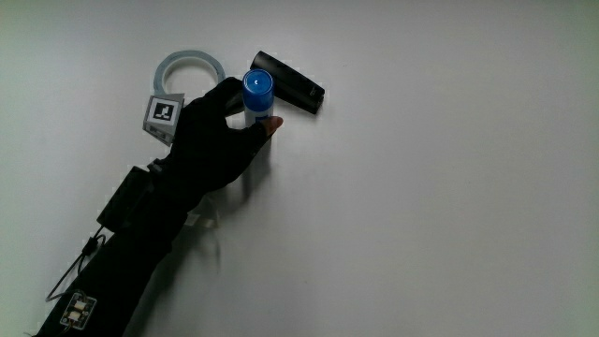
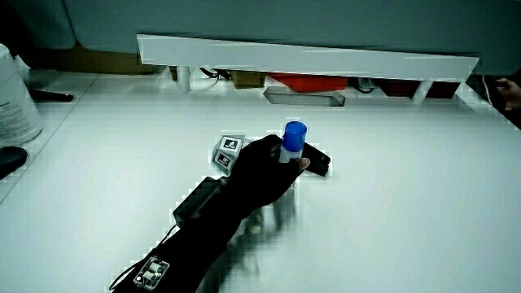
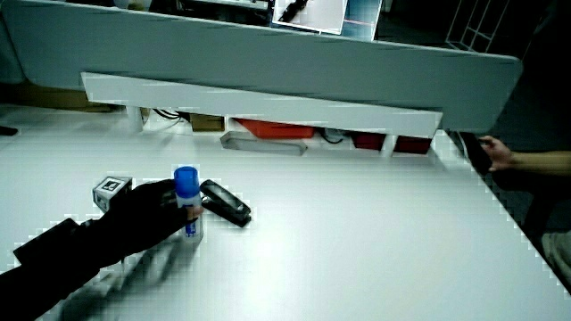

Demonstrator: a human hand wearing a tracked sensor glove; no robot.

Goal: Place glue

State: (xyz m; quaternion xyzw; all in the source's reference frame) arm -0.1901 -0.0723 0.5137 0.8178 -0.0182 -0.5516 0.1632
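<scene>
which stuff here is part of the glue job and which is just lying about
Part of the job:
- glue stick, blue cap, upright
- the hand, fingers closed around the glue stick

Just lying about:
- black oblong object on the table beside the glue stick
- tape ring, partly under the hand
- white container at the table's edge

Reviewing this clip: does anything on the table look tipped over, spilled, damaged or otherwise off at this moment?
Nothing stands out. The hand holds the glue stick upright, blue cap on, beside the black oblong object, which lies flat on the table. The tape ring also lies flat, beside the hand. No spill or damage shows.
</scene>
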